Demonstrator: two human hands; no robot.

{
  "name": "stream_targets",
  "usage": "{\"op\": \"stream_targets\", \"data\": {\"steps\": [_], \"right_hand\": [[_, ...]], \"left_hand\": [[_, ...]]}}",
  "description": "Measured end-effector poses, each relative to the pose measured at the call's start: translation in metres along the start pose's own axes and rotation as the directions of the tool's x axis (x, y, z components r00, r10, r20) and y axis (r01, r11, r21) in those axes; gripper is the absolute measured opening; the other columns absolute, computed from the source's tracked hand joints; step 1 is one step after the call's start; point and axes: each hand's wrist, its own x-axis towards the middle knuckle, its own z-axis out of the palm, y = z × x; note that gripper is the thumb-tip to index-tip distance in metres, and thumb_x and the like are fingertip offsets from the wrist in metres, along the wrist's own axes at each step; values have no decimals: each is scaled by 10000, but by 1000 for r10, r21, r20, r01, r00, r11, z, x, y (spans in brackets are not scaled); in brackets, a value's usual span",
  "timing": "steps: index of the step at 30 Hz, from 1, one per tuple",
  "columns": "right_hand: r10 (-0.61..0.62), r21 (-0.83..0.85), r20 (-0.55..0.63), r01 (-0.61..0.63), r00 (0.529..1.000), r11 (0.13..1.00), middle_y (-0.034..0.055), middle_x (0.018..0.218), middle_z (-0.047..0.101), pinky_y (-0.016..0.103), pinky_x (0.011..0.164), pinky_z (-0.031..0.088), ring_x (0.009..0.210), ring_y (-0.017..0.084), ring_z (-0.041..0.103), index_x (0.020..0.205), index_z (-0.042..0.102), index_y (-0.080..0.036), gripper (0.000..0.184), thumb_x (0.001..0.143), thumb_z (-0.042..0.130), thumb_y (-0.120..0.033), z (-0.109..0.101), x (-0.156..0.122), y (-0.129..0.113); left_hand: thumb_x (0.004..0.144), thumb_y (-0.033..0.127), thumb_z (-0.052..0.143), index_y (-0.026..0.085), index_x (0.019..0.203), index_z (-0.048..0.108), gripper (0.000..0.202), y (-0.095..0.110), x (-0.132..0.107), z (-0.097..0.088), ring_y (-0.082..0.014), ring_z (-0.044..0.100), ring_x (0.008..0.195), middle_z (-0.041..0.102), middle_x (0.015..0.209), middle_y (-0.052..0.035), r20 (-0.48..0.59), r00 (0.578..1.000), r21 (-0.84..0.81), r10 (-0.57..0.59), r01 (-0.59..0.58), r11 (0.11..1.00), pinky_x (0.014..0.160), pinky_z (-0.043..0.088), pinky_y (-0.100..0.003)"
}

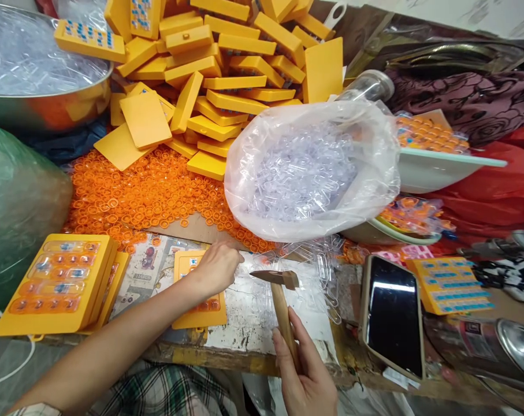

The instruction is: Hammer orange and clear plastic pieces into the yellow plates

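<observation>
My right hand [307,378] is wrapped round the wooden handle of a small hammer [281,306], its metal head raised over the worn white board [248,323]. My left hand [218,268] is closed, with its fingertips turned down and away from me; whatever they may pinch is hidden. Under that wrist lies a yellow plastic panel [201,319] with clear capsule-shaped covers over orange and blue pieces, partly covered by my forearm. Beyond the left hand spreads a heap of small orange rings [127,193]. Loose clear plastic loops [324,266] lie past the hammer head.
A plastic bag [244,190] of clear pieces stands behind the board. Yellow panels [244,43] are piled at the back, more stacked panels [56,283] at left. A metal basin [71,95] holds clear parts. A phone [394,318] and a metal flask [482,341] are at right.
</observation>
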Motion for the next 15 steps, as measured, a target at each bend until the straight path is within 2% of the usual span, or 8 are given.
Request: {"op": "stream_targets", "data": {"steps": [2,4,6,8,11,15], "right_hand": [[-15,0,4,15,1000,1000,80,1283,614,361,970,490,1150,236,597,1280,567,-224,437,855,594,-320,1,1,-2],[-40,-14,-7,40,999,999,85,1276,618,367,974,489,1139,235,603,1276,568,-218,425,860,592,-303,1,1,-3],[-103,-41,-22,102,994,994,89,1253,630,355,948,506,1108,227,620,1287,555,-216,421,869,585,-261,1,0,-5],[-198,-66,-14,197,980,978,86,1223,641,320,894,531,1069,210,636,1319,523,-230,445,877,570,-198,1,-2,-7],[-351,-72,68,356,934,932,72,1174,648,268,822,544,1000,177,650,1371,463,-268,517,882,541,-120,4,-4,-10],[-423,-86,225,451,878,889,64,1097,653,248,798,535,967,159,649,1414,398,-292,587,884,500,-62,9,-4,-20]], "left_hand": [[681,-19,485,187,711,691,292,-2,-3,-1,-240,634,798,687,787,-86,-24,1000,-17,18,-18,1000,723,473,-355],[730,6,482,195,867,690,313,-3,-7,-6,-243,629,865,693,864,-78,-66,997,-46,28,-31,998,781,468,-386],[802,55,475,188,1034,641,314,-4,-17,-15,-234,614,945,688,966,-77,-118,992,-80,34,-44,996,839,460,-394],[854,108,479,167,1127,583,299,-5,-35,-24,-216,603,973,675,1015,-80,-192,981,-134,28,-54,990,867,457,-380],[875,151,505,168,1164,545,292,-8,-65,-29,-212,603,914,671,953,-67,-247,969,-183,14,-60,981,836,472,-379],[850,126,539,175,1182,534,336,-12,-86,-16,-226,605,887,673,932,-72,-278,960,-154,-16,-28,988,799,497,-388]]}}
